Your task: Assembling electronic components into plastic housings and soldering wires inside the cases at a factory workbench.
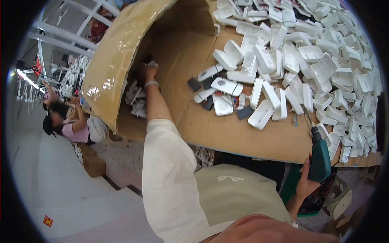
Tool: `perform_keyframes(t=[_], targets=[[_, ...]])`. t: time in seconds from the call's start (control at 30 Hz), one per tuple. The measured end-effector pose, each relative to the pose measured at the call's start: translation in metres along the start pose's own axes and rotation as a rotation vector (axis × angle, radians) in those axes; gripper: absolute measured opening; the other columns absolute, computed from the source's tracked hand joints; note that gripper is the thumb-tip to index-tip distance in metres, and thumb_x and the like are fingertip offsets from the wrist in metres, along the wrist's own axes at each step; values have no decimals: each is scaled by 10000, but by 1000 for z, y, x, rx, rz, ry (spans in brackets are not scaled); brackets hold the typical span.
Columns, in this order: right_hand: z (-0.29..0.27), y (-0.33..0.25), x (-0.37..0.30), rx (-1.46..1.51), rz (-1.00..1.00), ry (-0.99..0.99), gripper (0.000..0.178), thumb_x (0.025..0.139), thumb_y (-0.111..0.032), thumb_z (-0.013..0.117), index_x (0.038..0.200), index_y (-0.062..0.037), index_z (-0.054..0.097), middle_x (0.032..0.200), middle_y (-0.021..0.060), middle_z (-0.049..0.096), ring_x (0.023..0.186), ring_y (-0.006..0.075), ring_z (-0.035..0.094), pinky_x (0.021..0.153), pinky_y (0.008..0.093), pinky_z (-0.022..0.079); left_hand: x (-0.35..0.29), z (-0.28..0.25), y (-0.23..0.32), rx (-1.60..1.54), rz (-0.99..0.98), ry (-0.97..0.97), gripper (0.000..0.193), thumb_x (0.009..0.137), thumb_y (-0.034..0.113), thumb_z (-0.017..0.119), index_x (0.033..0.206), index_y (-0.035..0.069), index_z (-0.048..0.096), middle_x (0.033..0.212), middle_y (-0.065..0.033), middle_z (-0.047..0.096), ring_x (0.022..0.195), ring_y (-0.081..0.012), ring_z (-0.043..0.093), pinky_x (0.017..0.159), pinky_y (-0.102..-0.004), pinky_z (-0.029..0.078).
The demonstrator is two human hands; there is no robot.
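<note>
My left hand (148,71) reaches far out to the left into a large open cardboard box (117,52) lying on its side, fingers closed around a small white piece (151,63). More white plastic parts (136,101) lie inside the box below my arm. My right hand (304,181) is low at the table's near edge, gripping a green electric screwdriver (319,157) with its bit pointing up. A big heap of white plastic housings (308,60) covers the cardboard-topped table (227,129).
Small dark flat pieces (244,112) lie among the housings near the table's middle. Another person (69,121) in a pink top works at the far left by white metal racks (65,36). A cardboard carton (94,164) stands on the floor.
</note>
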State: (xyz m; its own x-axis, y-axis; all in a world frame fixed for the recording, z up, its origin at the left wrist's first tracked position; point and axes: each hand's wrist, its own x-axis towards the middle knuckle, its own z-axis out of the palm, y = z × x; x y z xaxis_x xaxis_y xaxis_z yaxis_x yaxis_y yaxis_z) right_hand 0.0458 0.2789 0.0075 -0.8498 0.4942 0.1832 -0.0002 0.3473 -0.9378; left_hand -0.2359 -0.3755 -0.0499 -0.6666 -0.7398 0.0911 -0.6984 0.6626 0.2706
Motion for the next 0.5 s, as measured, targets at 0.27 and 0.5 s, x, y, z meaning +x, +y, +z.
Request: perform_keyframes(t=[0.27,0.5], targets=[[10,-1,15,146,-30,-174,265,925,-17,726,1183,34,693,1064,82,746,685,54,587,594,207,459,-224,-72,10,-210,176,28,504,793,418,829,995,-36,744,912,-241,740,876,-334,739,755,-413,562],[-12,6,-9,164,-44,-208,283,912,-24,743,1187,23,693,1060,70,743,694,54,589,602,206,460,-342,-85,24,-522,303,-115,440,822,367,833,891,-47,702,846,-151,649,733,-270,640,685,-390,527]])
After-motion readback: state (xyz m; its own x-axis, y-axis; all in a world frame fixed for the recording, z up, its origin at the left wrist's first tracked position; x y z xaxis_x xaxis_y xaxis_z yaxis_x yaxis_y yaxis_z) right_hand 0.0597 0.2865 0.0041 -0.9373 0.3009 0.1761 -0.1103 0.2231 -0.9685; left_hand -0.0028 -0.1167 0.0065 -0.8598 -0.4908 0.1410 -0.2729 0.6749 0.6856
